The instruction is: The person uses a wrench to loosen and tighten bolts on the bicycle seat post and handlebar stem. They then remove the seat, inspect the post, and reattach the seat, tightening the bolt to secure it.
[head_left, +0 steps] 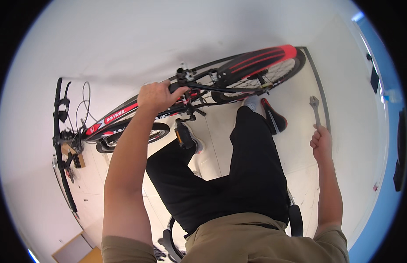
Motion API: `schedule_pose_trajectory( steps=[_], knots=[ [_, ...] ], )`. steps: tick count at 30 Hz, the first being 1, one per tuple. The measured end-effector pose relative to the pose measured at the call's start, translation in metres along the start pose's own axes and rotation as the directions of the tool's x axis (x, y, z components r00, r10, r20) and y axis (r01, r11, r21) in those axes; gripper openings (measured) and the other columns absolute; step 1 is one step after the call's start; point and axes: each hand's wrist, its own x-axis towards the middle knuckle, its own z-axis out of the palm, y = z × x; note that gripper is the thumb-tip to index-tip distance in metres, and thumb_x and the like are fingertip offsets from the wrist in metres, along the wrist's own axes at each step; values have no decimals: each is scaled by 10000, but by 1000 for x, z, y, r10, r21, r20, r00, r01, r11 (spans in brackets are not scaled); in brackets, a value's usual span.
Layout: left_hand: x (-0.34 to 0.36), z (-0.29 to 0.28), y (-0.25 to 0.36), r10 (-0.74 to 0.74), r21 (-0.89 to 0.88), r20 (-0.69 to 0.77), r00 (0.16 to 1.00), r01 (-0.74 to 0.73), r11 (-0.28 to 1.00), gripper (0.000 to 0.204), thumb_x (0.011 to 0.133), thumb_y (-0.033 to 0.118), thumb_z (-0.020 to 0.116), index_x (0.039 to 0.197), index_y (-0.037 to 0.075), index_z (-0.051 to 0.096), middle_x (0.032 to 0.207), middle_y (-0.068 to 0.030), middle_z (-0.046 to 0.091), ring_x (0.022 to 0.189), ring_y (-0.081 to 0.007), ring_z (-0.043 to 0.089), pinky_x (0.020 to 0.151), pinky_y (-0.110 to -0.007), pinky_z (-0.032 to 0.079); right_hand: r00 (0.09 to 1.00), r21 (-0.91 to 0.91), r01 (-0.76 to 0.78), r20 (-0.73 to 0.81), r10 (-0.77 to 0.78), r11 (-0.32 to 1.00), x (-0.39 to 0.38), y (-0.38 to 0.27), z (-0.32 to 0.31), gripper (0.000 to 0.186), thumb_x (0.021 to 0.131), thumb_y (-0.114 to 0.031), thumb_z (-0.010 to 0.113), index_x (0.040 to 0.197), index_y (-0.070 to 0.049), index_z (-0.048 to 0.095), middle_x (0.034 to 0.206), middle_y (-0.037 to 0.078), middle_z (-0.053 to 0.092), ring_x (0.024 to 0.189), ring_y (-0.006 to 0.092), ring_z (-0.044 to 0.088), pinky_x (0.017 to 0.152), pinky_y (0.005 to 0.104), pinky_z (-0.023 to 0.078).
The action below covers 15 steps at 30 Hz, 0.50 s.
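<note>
A black and red bicycle (120, 115) stands along the wall in front of me, its handlebar to the left and its rear wheel to the right. My left hand (158, 95) is closed round its frame, just beside the open top of the seat tube (181, 75), which carries no saddle. Fingers curl over the far side, so part of the grip is hidden. Off to the right, my right hand (322, 142) is wrapped round the handle of a silver adjustable wrench (315, 105), held jaw end up and apart from the bicycle.
A black and red saddle (274, 117) lies on the floor beside my foot. The near pedal (183, 135) sticks out by my left leg. Small parts and a cardboard box (77, 157) are under the handlebar (58, 140). I sit on a chair with black armrests (295, 219).
</note>
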Motion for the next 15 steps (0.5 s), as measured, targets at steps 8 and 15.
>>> schedule_pose_trajectory(
  steps=[8,15],
  knots=[
    [-7,-6,-14,13,-51,78,997,-9,999,850,870,840,395,942,61,730,755,-123,715,800,-316,712,728,-415,556,957,-51,164,249,-146,985,-82,-32,59,234,1045,-218,490,1013,-6,586,557,-65,297,443,54,233,416,246,223],
    [-8,-19,0,26,-45,81,996,-23,999,876,887,837,360,991,42,713,924,-172,737,905,-365,710,805,-467,555,945,106,53,315,-84,993,-109,-35,55,175,990,-201,570,964,-40,633,526,-76,300,416,54,251,408,249,225]
  ],
)
